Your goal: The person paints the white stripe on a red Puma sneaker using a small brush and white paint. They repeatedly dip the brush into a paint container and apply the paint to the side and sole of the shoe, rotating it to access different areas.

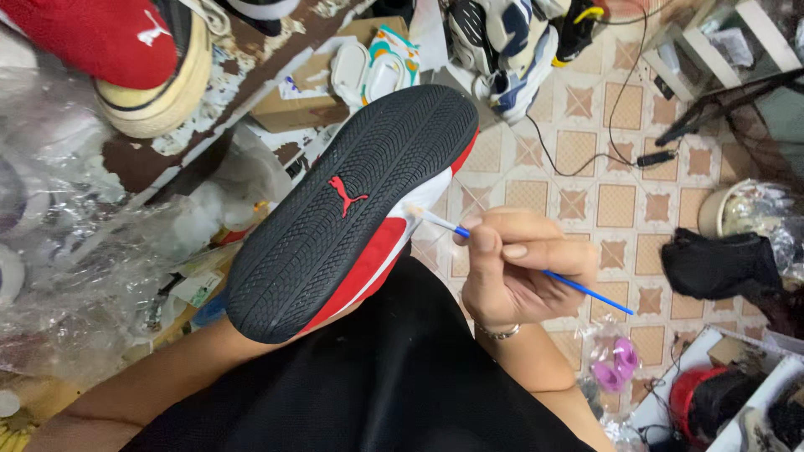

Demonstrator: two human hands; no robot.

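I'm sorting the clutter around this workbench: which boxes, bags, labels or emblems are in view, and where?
Cardboard box: brown, flat, on the bench behind the upturned shoe.
Emblem: small red animal shape, mid-sole on the shoe's black tread.
Clear plastic bags: crumpled, left bench.
Small clear bag: on the tiled floor, pink items inside.
White box: lower right, dark shoe inside.
No screens.

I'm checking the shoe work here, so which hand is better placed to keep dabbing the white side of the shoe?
The right hand. It holds the blue-handled brush, with its tip at the white sidewall of the red shoe. The left hand is hidden behind the shoe, apparently supporting it.
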